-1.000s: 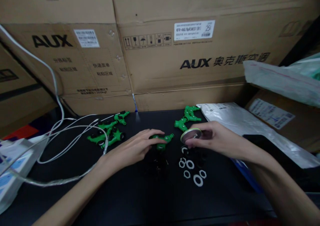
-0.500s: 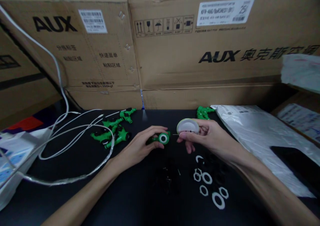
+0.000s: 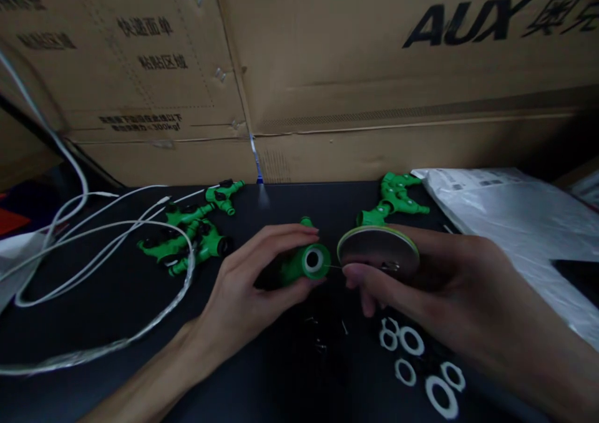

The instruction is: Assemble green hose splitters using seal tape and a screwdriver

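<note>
My left hand (image 3: 234,292) is closed around a green plastic hose connector (image 3: 293,266), whose round open end faces me. A white ring (image 3: 319,262) sits inside that opening, around a dark hole. In my right hand (image 3: 453,286) is a round pin-back button badge (image 3: 369,243), gripped between thumb and fingers with its grey back toward me. Its thin pin (image 3: 333,266) sticks out to the left, and the tip is at the connector's rim; whether it touches the white ring I cannot tell. My right fingers are partly hidden behind the badge.
Green hose splitters (image 3: 199,242) lie at the left, others (image 3: 397,195) at the back right. Several white rings (image 3: 441,397) are below my right hand. White cables (image 3: 112,345) loop at the left. Cardboard boxes (image 3: 304,86) stand behind; a white plastic package (image 3: 505,223) lies right.
The view has tilted down and come closer. The connector's open end now shows more fully, and the badge is nearer to it with its pin at the rim. Both hands keep their hold.
</note>
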Motion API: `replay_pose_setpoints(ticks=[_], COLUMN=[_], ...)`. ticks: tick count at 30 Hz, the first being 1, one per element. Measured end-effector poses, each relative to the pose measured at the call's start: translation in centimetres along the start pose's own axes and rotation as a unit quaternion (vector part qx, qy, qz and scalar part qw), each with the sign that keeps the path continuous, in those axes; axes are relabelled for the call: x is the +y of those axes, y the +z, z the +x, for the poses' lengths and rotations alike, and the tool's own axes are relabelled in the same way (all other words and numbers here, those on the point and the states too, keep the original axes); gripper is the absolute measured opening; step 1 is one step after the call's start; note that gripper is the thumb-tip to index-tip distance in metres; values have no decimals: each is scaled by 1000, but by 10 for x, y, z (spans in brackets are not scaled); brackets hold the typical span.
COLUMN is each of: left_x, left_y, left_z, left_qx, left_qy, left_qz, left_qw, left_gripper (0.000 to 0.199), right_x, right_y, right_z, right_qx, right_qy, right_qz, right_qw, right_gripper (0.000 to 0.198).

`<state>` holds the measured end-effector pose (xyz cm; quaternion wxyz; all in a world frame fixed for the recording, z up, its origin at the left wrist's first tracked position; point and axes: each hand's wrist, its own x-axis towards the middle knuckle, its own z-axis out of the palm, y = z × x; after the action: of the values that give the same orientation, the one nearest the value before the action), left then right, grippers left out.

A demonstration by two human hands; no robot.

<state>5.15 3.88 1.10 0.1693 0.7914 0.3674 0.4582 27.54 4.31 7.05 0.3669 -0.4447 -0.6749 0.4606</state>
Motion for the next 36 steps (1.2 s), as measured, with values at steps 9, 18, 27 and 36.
replay_pose_setpoints(ticks=[9,18,27,36], left_x=[4,-2,-3,-3], left_y=[-4,-5,-5,-3], left_z=[-2,2,-1,-2], left_qx=[27,0,-15,-37], left_qy=[39,7,-9,21], left_qz=[93,47,73,-51], left_qw=[995,999,997,998], left_gripper=[42,28,41,43], right_x=[4,12,7,10], right_y=[5,7,11,12], right_z=[-5,1,-2,-6], right_qx=[5,-35,-49,-33], right_qy=[15,45,52,-16], right_qz=[-36,69,42,-58], right_qw=[999,996,997,998], right_gripper=[22,19,14,13])
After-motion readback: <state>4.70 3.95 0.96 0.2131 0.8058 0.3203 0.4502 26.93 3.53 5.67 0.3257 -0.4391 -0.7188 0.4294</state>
